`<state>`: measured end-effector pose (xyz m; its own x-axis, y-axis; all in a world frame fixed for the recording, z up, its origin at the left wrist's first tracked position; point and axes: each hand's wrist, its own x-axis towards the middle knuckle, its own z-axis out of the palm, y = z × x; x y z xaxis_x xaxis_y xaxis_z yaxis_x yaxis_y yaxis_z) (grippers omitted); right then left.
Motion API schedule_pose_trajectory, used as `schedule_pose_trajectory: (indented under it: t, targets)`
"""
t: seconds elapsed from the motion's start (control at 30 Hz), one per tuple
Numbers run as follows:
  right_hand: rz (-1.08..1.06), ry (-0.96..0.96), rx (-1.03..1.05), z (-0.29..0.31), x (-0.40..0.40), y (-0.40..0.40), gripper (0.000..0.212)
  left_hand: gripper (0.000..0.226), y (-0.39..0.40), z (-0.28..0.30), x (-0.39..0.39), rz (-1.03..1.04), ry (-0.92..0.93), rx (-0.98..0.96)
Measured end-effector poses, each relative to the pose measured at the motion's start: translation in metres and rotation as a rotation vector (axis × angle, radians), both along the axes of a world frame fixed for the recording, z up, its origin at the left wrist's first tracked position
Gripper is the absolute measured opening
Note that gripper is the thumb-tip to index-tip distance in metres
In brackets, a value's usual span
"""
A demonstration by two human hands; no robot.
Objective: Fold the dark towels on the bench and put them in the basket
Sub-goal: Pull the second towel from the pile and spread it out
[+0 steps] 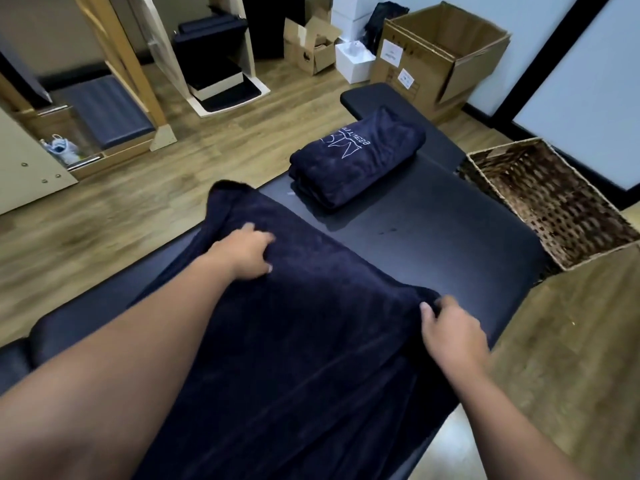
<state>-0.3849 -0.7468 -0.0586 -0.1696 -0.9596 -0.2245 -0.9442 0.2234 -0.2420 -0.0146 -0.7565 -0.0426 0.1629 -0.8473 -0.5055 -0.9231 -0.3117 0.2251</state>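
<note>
Dark navy terry towel (pixel 294 341), spread on padded black bench (pixel 450 230), is pinched by left hand (pixel 247 252) and right hand (pixel 450 330), presumably for folding; woven wicker basket (pixel 540 199) at 2 o'clock.

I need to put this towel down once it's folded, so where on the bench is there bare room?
Bare bench lies between the folded towels, the basket side edge and the spread towel. The near end is crowded: that towel and both hands, left and right, cover it.
</note>
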Motion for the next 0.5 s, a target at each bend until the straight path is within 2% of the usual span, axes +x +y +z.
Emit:
schedule_pose_trajectory:
  t: [0.03,0.07,0.1,0.2,0.27,0.4,0.5]
  targets:
    - [0.082,-0.016,0.005,-0.006,0.002,0.006,0.029,0.054,0.007,-0.007,-0.005,-0.002,-0.091,0.03]
    - [0.154,-0.038,0.005,-0.012,0.003,0.014,0.029,0.05,0.016,-0.013,-0.011,0.015,-0.151,0.07]
    - [0.214,-0.06,0.005,-0.018,0.004,0.024,0.031,0.057,0.025,-0.019,-0.018,0.051,-0.172,0.125]
    - [0.343,0.03,0.029,-0.037,0.002,0.058,0.047,0.104,0.041,-0.033,-0.029,0.103,-0.133,0.215]
    - [0.409,0.121,0.008,-0.044,0.004,0.075,0.059,0.112,0.042,-0.04,-0.024,0.102,-0.069,0.176]
    - [0.446,0.07,0.059,-0.046,0.003,0.086,0.064,0.091,0.05,-0.051,-0.003,0.115,0.012,0.031]
    - [0.479,-0.074,-0.047,-0.04,-0.004,0.095,0.051,0.054,0.063,-0.048,-0.014,0.139,0.03,-0.186]
